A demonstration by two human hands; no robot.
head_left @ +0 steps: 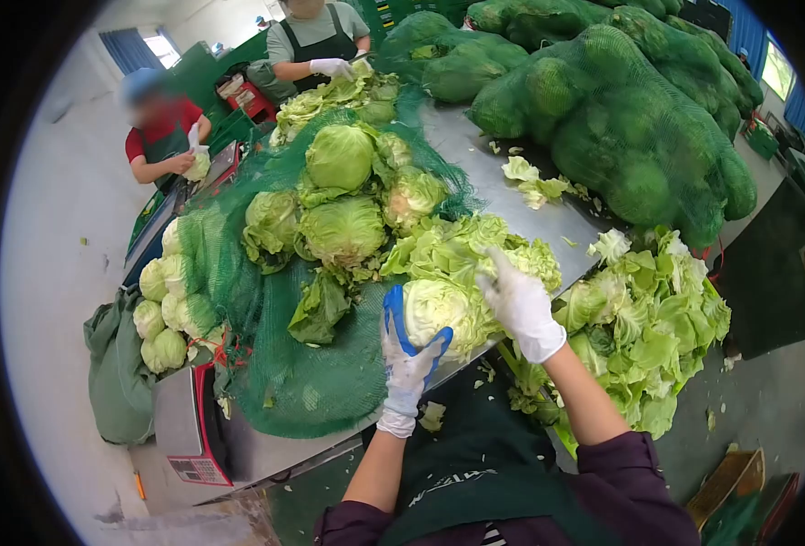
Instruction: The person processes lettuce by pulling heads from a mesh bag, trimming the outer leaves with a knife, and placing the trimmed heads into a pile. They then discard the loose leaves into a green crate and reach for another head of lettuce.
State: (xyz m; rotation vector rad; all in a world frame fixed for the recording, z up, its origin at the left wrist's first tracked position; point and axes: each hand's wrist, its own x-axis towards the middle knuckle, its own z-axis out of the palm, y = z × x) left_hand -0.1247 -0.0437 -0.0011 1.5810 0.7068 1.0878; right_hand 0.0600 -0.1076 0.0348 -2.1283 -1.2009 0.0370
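Observation:
My left hand (407, 359), in a white glove with blue fingers, grips a trimmed iceberg lettuce head (434, 311) at the table's near edge. Its thumb and fingers are spread around the head's left and lower side. My right hand (519, 305), in a white glove, is just right of that head, over loose outer leaves (466, 244); its fingers are stretched out and I see nothing held in them. Several untrimmed lettuce heads (341, 227) are piled on a green mesh net (321, 391) to the left of my hands.
Full green net sacks (603, 118) lie at the back right. A heap of leaves (648, 337) sits beside the table on the right. Trimmed heads (168, 300) and a red-edged scale (193, 428) are on the left. Two co-workers (316, 45) stand across the metal table (466, 146).

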